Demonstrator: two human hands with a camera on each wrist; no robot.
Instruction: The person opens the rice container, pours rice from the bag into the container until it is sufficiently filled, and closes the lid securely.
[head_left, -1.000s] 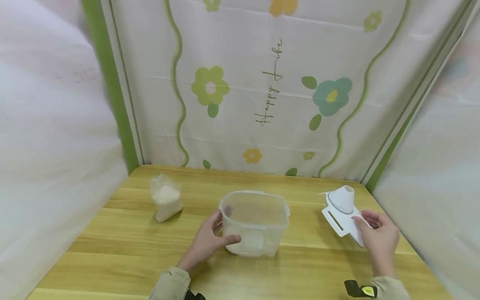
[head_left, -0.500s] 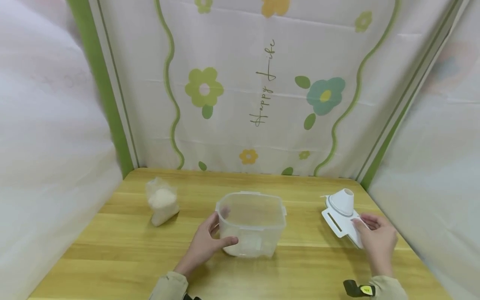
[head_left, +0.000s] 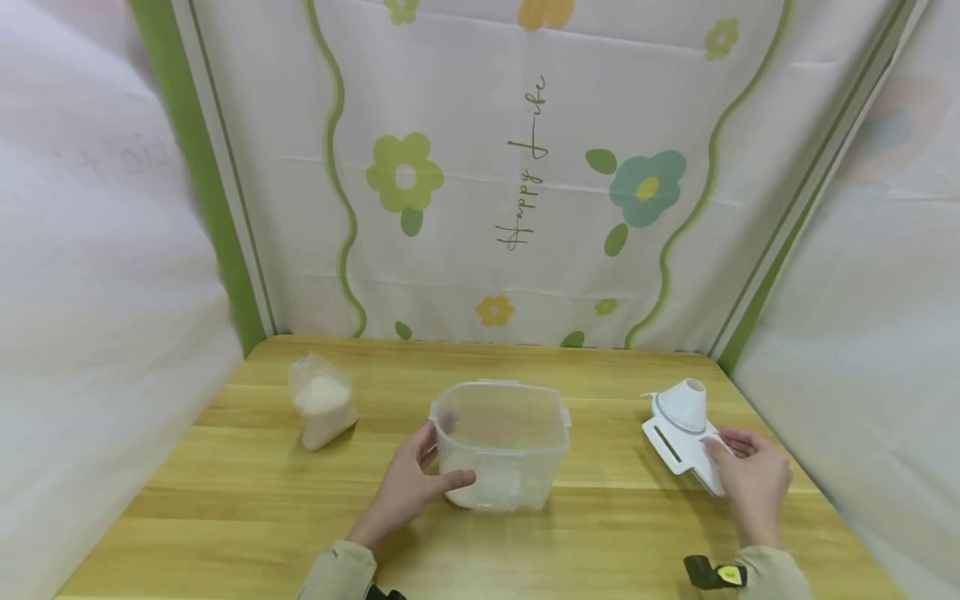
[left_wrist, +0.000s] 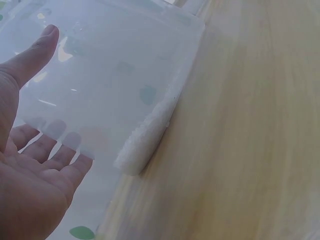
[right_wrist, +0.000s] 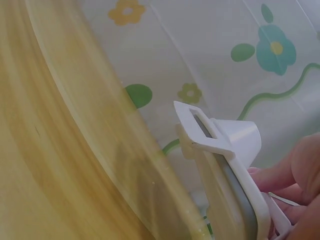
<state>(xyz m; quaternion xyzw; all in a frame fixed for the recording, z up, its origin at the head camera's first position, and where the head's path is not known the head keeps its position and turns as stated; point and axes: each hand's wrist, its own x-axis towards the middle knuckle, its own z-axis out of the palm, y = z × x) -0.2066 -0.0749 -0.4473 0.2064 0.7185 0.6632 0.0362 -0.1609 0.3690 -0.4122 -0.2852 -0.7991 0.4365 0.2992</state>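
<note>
A clear plastic container (head_left: 536, 479) with an uncovered top stands upright on the table. My left hand (head_left: 401, 496) grips its left side, thumb in front and the other fingers round the far side. White grains (left_wrist: 145, 142) lie along the container's bottom in the left wrist view. On the right, my right hand (head_left: 753, 479) pinches the near edge of a white lid (head_left: 693, 450) with a cone-shaped spout (head_left: 684, 406) pointing up. The lid is tilted in the right wrist view, its grey seal (right_wrist: 235, 187) showing along the side. Part of the right hand's fingers is hidden behind the lid.
A clear bag (head_left: 324, 404) partly filled with pale grains stands on the wooden table (head_left: 225, 517) at the left. A flowered curtain (head_left: 465, 250) hangs behind the table, and white sheets (head_left: 97, 292) hang at both sides.
The whole head view has shifted slightly, with things appearing a little further left. Both hands keep their holds on the container and the lid.
</note>
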